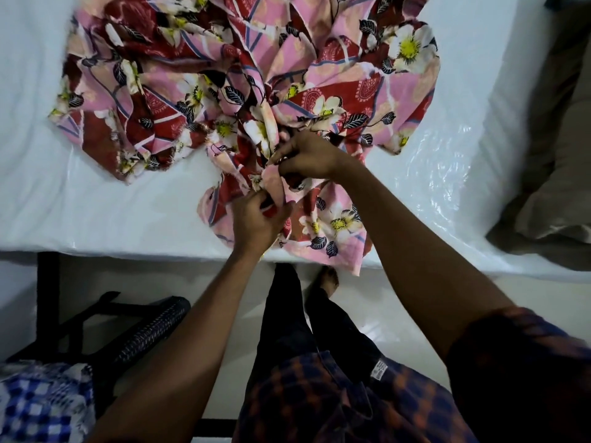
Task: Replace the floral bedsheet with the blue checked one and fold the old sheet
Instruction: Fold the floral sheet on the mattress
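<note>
While the pink and red floral cotton bedsheet [224, 75] lies in a crumpled heap on the white mattress wrapped in clear plastic film [96, 212], the person stands at the near side of the bed and works on it with both hands. The left hand [259, 220] has its fingers curled round a bunch of the cloth close to the near edge, where a part of the sheet hangs a little over the side. The right hand [308, 156], just beyond it and slightly to the right, pinches another fold of the same sheet between thumb and fingers. The two hands are very near to each other, with only cloth between them.

The floral sheet looks already pulled off the mattress, so the step in hand is probably the search for a hem or a corner, in order to begin the folding. The blue and white checked sheet [38, 407] waits bunched at the near left, lower than the bed and well apart from both hands. A beige pillow [550, 187] lies at the right end of the mattress.

The next move probably calls for the hands to run along one edge until each holds a corner, and then to separate and lift, so that the heap opens flat. The cloth is limp and may slide easily on the smooth plastic, so a firm pinch will be needed.
</note>
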Motion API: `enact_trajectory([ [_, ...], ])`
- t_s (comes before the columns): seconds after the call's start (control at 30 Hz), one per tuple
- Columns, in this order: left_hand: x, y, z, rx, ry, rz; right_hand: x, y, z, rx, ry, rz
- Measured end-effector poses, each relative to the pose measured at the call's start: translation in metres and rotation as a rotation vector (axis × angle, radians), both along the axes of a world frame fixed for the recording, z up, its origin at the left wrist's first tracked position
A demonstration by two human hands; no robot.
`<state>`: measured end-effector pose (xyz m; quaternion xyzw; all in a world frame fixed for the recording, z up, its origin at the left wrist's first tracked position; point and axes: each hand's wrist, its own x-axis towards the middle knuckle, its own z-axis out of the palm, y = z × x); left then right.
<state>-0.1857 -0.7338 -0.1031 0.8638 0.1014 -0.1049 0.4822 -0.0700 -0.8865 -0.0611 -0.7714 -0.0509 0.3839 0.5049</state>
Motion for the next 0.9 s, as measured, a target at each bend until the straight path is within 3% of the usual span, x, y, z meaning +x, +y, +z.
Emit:
enact_trajectory([
  [0.1,0.009,-0.001,0.002,0.086,-0.054,0.046,0.004,-0.007,0.002,-0.075,-0.014,0.105],
  [0.2,0.016,0.007,0.007,0.194,-0.115,0.033,0.009,-0.028,-0.006,-0.313,-0.263,0.135],
  [0.27,0.019,0.014,0.012,0.342,-0.159,-0.027,0.006,-0.04,-0.015,-0.492,-0.504,-0.025],
  [0.37,0.021,0.019,0.022,0.477,-0.229,-0.127,-0.004,-0.049,-0.026,-0.569,-0.712,-0.274],
  [0.57,0.007,0.038,0.019,0.662,-0.23,-0.259,0.001,-0.053,-0.021,-0.493,-0.743,-0.619],
  [0.73,-0.002,0.047,0.014,0.756,-0.109,-0.247,-0.016,-0.049,-0.022,-0.465,-0.702,-0.538],
  [0.9,0.005,0.067,0.015,0.805,0.13,-0.209,-0.05,-0.047,-0.039,-0.346,-0.525,-0.06],
])
